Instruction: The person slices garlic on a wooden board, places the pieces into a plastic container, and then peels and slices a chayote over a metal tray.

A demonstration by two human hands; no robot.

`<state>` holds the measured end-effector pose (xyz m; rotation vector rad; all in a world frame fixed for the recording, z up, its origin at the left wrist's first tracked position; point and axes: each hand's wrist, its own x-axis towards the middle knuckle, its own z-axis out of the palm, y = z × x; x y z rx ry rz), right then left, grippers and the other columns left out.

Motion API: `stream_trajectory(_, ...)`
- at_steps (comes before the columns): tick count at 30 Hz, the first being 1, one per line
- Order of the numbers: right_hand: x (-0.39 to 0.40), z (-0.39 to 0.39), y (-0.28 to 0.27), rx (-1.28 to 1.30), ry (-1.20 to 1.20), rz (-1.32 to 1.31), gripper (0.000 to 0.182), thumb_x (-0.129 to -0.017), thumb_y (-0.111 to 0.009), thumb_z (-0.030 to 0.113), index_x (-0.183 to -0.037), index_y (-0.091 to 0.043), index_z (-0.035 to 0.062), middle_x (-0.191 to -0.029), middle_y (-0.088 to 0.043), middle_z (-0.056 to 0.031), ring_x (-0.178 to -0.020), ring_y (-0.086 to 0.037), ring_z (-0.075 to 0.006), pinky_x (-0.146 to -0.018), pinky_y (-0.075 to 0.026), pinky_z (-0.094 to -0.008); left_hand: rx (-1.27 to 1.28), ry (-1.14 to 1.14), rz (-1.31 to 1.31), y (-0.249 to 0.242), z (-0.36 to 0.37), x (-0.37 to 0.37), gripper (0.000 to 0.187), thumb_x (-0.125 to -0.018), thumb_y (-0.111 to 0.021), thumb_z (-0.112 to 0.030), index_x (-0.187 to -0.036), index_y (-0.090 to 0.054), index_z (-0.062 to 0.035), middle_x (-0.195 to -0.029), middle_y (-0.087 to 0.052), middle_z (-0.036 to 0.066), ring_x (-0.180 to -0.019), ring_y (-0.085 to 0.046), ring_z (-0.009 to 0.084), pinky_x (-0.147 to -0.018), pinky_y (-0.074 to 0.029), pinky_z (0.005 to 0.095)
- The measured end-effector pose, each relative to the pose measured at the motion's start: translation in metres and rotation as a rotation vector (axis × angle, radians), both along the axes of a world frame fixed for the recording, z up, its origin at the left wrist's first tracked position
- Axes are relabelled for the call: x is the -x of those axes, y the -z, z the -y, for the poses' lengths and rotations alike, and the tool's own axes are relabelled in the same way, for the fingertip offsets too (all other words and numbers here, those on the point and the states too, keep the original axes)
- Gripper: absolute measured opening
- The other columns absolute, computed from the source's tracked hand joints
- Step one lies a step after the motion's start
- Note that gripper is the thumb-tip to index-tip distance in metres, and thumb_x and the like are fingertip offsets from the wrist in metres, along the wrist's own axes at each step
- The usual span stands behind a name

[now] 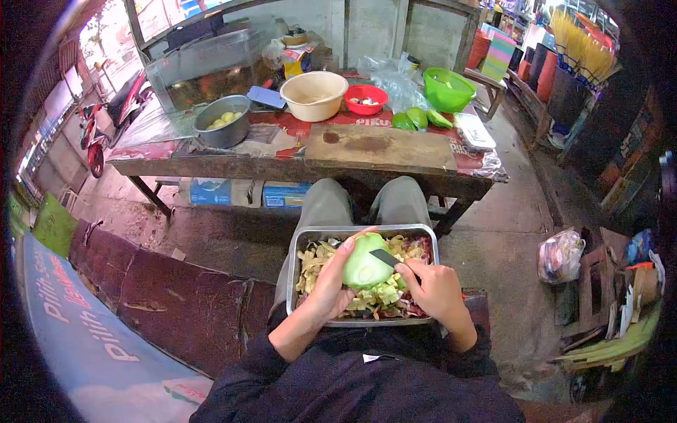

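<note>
My left hand (328, 280) is closed round a peeled, pale green chayote (361, 271), holding it up over a metal tray on my lap. In my right hand (431, 285) is a knife (384, 258), its dark blade lying against the chayote's right side. The handle is hidden by my fingers. The rectangular metal tray (292, 262) rests across my thighs. It holds pale yellowish peels (312, 261), light green scraps (381, 299) and reddish-purple bits along the right.
A low wooden table (233, 163) stands ahead. On it are a grey pot (222, 134) of peeled potatoes, a cream basin (314, 109), a red bowl (366, 109), a green bowl (450, 90), several green vegetables (417, 118) and a wooden board (381, 155). A plastic bag (560, 257) lies right.
</note>
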<state>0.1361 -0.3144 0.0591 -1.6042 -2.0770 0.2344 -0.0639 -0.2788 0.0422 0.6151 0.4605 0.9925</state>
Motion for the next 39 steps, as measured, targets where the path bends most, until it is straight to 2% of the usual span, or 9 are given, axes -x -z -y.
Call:
stream_trajectory(8, 0.003, 0.000, -0.003, -0.030, 0.020, 0.080, 0.037, -0.100, -0.052, 0.041, -0.080, -0.062, 0.0107, -0.061, -0.061, -0.0138, -0.055, -0.062, -0.0353, -0.049, -0.047, -0.0461, -0.153, -0.067, -0.135, -0.003, -0.005, -0.001, 0.053, -0.105, -0.042, -0.040, -0.145, -0.040, -0.0066, -0.130, -0.056, 0.011, -0.119, -0.057, 0.0197, -0.101, -0.049, 0.0358)
stream_trajectory(16, 0.027, 0.015, 0.010, 0.112, 0.126, -0.237, 0.038, -0.102, -0.047, 0.038, -0.089, -0.063, 0.0061, -0.067, -0.062, -0.0227, -0.064, -0.062, -0.0435, -0.056, -0.047, -0.0537, -0.174, -0.191, -0.119, -0.007, 0.001, -0.016, 0.058, -0.103, -0.041, -0.047, -0.146, -0.039, -0.0070, -0.131, -0.056, 0.014, -0.121, -0.056, 0.0234, -0.103, -0.047, 0.0390)
stream_trajectory(21, 0.028, 0.016, 0.017, 0.170, 0.134, -0.270, 0.039, -0.103, -0.045, 0.038, -0.096, -0.064, 0.0050, -0.069, -0.062, -0.0249, -0.066, -0.063, -0.0449, -0.058, -0.047, -0.0548, -0.114, -0.261, -0.085, -0.008, 0.003, -0.020, 0.055, -0.105, -0.039, -0.045, -0.145, -0.040, -0.0073, -0.130, -0.058, 0.012, -0.119, -0.058, 0.0224, -0.101, -0.048, 0.0384)
stream_trajectory(27, 0.006, 0.010, 0.005, 0.233, -0.016, -0.080, 0.042, -0.102, -0.046, 0.040, -0.096, -0.065, 0.0041, -0.071, -0.064, -0.0249, -0.068, -0.065, -0.0443, -0.059, -0.050, -0.0541, -0.145, -0.034, -0.227, -0.011, -0.012, -0.004, 0.054, -0.105, -0.039, -0.043, -0.143, -0.043, -0.0054, -0.125, -0.061, 0.013, -0.115, -0.060, 0.0222, -0.097, -0.051, 0.0376)
stream_trajectory(30, 0.015, 0.012, 0.008, 0.262, 0.033, -0.160, 0.040, -0.102, -0.049, 0.035, -0.088, -0.062, 0.0002, -0.073, -0.061, -0.0240, -0.068, -0.061, -0.0444, -0.062, -0.048, -0.0487, -0.121, -0.154, -0.120, -0.011, -0.009, -0.011, 0.045, -0.106, -0.041, -0.033, -0.139, -0.047, -0.0031, -0.125, -0.060, 0.009, -0.112, -0.060, 0.0162, -0.096, -0.050, 0.0330)
stream_trajectory(32, 0.024, 0.015, 0.018, 0.276, 0.057, -0.323, 0.040, -0.103, -0.045, 0.037, -0.100, -0.066, 0.0023, -0.073, -0.063, -0.0268, -0.070, -0.065, -0.0440, -0.063, -0.051, -0.0496, -0.129, -0.233, -0.090, -0.008, -0.005, -0.021, 0.045, -0.106, -0.041, -0.033, -0.139, -0.047, -0.0031, -0.124, -0.060, 0.010, -0.111, -0.060, 0.0163, -0.096, -0.050, 0.0330)
stream_trajectory(36, 0.028, 0.014, 0.012, 0.472, 0.067, -0.514, 0.039, -0.104, -0.045, 0.034, -0.102, -0.065, 0.0005, -0.073, -0.061, -0.0257, -0.069, -0.063, -0.0424, -0.066, -0.049, -0.0455, -0.152, -0.329, -0.063, -0.008, -0.005, -0.025, 0.047, -0.106, -0.042, -0.035, -0.139, -0.048, -0.0029, -0.123, -0.061, 0.011, -0.110, -0.061, 0.0174, -0.095, -0.051, 0.0331)
stream_trajectory(38, 0.020, 0.012, 0.015, 0.431, -0.002, -0.475, 0.046, -0.105, -0.045, 0.037, -0.081, -0.057, -0.0010, -0.059, -0.054, -0.0065, -0.053, -0.052, -0.0144, -0.054, -0.043, -0.0343, -0.123, -0.236, -0.059, -0.010, -0.012, -0.017, 0.047, -0.106, -0.041, -0.036, -0.139, -0.047, -0.0027, -0.123, -0.061, 0.011, -0.111, -0.061, 0.0180, -0.095, -0.051, 0.0330)
stream_trajectory(39, 0.018, 0.009, 0.013, 0.431, -0.002, -0.477, 0.046, -0.105, -0.045, 0.037, -0.081, -0.057, -0.0010, -0.059, -0.054, -0.0065, -0.053, -0.052, -0.0144, -0.054, -0.043, -0.0343, -0.093, -0.140, -0.054, -0.011, -0.015, -0.014, 0.048, -0.105, -0.041, -0.037, -0.139, -0.047, -0.0025, -0.123, -0.061, 0.012, -0.111, -0.061, 0.0186, -0.095, -0.050, 0.0330)
